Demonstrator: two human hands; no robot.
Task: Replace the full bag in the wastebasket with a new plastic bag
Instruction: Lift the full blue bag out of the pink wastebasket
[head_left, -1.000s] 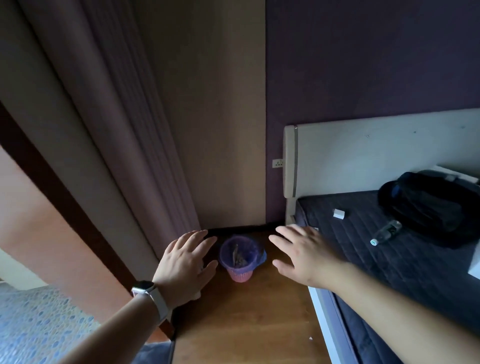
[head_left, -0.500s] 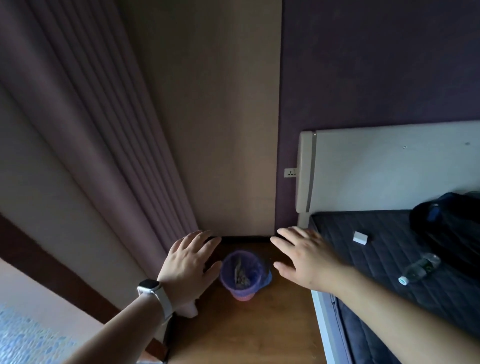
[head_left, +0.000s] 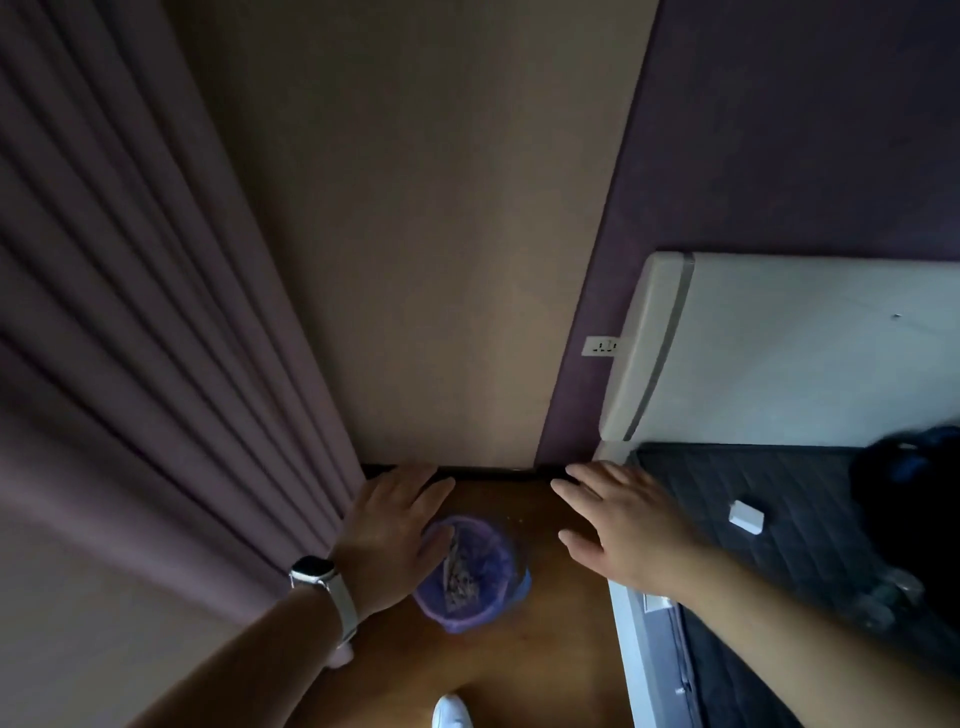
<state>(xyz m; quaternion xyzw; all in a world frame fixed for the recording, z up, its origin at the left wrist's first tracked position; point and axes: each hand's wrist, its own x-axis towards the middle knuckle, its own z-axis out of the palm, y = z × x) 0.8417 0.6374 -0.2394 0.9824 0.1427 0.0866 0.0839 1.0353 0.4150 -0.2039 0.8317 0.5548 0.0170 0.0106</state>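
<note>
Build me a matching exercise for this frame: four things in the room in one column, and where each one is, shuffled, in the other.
Things:
1. wastebasket
2. small white box
3. wall socket
4. curtain

Places:
a. on the purple wall, beside the headboard
b. hanging in folds at the left of the view
c. on the wood floor
d. on the dark mattress

Pairs: 1-c, 2-d, 3-a, 4-b.
</note>
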